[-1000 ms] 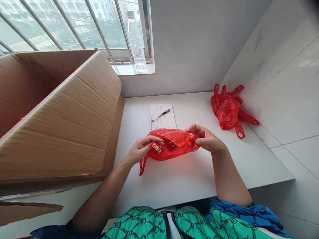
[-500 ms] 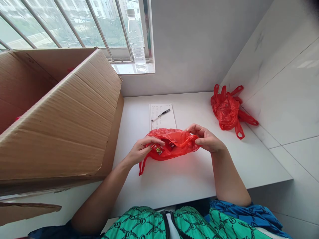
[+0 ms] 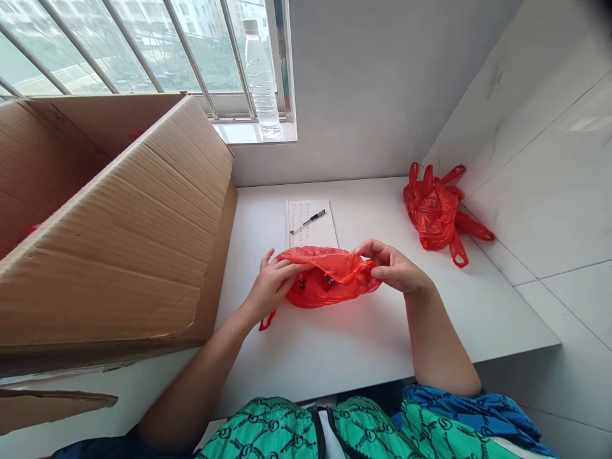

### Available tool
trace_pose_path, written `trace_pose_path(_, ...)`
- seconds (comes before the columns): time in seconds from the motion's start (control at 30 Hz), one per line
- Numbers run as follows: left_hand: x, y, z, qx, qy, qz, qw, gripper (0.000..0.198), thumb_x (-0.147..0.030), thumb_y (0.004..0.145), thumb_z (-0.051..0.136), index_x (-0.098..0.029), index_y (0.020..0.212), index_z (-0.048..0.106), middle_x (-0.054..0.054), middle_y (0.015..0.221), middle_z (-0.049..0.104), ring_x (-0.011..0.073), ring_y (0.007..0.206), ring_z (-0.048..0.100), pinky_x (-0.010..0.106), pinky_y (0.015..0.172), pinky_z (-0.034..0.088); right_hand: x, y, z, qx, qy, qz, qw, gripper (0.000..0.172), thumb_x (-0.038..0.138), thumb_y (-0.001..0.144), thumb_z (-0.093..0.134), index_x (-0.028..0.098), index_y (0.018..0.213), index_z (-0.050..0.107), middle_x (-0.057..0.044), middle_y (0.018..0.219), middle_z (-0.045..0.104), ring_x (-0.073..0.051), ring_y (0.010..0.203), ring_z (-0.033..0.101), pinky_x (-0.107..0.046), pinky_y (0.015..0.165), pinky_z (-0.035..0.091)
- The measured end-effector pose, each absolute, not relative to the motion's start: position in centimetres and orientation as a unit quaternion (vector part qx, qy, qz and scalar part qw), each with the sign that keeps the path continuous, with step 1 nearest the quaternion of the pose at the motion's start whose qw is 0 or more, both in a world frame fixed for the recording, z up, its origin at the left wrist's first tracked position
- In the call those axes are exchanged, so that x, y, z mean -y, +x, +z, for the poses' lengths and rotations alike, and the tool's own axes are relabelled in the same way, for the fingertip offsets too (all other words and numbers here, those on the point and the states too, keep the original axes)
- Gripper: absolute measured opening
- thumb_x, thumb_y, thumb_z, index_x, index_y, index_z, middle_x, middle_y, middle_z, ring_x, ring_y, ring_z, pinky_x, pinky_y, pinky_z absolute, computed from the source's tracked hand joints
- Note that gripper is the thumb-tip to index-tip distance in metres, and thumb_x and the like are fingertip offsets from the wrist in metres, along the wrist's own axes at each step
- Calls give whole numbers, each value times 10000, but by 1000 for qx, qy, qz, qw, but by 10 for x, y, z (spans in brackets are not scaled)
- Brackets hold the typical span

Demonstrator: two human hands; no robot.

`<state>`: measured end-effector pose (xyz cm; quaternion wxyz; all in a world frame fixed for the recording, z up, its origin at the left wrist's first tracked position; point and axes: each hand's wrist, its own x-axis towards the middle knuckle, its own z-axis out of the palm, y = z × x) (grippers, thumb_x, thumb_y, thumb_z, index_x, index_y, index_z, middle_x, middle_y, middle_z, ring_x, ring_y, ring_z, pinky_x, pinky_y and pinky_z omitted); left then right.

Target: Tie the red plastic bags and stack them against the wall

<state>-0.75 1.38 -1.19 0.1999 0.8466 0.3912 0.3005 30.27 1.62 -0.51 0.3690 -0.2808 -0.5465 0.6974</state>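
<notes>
Between the two hands, just above the bench [image 3: 344, 347]: red plastic bag [image 3: 342, 284], rim clamped by the fingers of left hand [image 3: 271, 290] and right hand [image 3: 396, 269]; small packets [image 3: 327, 279], a second ago outside against the left fingers, now lie inside the bag.

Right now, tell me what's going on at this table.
A person holds a red plastic bag over the white table: the left hand grips one end, the right hand pinches the other. Inside, small items show through. A large cardboard box stands to the left, a second red bag lies far right, and a pen rests on a paper sheet.
</notes>
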Motion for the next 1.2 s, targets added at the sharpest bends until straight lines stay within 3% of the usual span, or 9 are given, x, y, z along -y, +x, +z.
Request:
trace_pose_path(0.07,-8,-10,-9,-400,864,286,107,311,-167,978,424,-286,1089,689,-10,964,740,170,938,668,600,1200,79,-15,304,-4,551,-295,692,362,359,346,773,779,251,1078,616,-60,1089,650,-178,865,645,-315,748,530)
trace_pose_path(0.13,4,-15,-3,-400,864,300,64,294,-155,969,450,-293,1097,676,-13,988,730,162,953,661,582,1208,82,-14,305,-2,556,-305,687,355,318,354,799,758,245,1064,621,-66,1079,660,-186,882,646,-318,747,527)
trace_pose_path(0.23,29,-28,0,-462,806,368,26,226,-243,936,559,-278,1147,632,33,1123,667,191,1035,638,505,1157,295,-11,308,4,569,-334,666,347,232,369,836,721,228,998,635,-80,1103,664,-199,917,639,-317,735,519)
trace_pose_path(0.37,61,-52,-16,-625,726,284,51,605,-519,802,693,-191,1280,520,131,1220,559,254,945,653,359,732,537,-6,307,13,607,-395,596,347,188,387,876,674,201,879,646,-86,1137,662,-205,967,614,-295,729,493)
trace_pose_path(0.53,78,-71,-25,-633,741,139,178,248,-430,902,555,-199,852,630,31,857,637,194,717,642,266,554,445,2,300,19,636,-445,517,360,246,443,895,642,202,850,636,-57,946,677,-152,755,578,-271,636,463)
trace_pose_path(0.73,87,-48,38,-546,648,431,310,178,-372,944,549,-208,963,615,46,1067,617,169,891,626,254,699,526,12,294,48,652,-537,275,459,283,443,878,654,202,737,609,-16,798,644,-159,745,593,-282,657,482)
trace_pose_path(0.9,66,-19,79,-409,537,680,289,103,-306,906,641,-209,876,653,38,1212,559,170,1101,554,260,926,484,2,284,86,590,-410,337,608,310,386,890,633,208,653,542,-29,1003,701,-190,948,653,-362,876,524)
trace_pose_path(1.1,21,18,98,-340,530,692,354,448,-254,885,682,-339,1308,560,19,1280,583,169,1228,525,282,1038,439,-26,254,97,462,-244,507,686,292,485,921,570,243,779,648,9,856,715,-178,930,695,-407,949,543)
trace_pose_path(1.2,11,28,100,-327,586,640,375,520,-304,929,623,-347,1414,439,39,1117,651,164,1031,623,314,945,503,-29,239,94,458,-233,525,678,250,487,908,601,250,877,673,8,958,716,-145,827,692,-371,881,578)
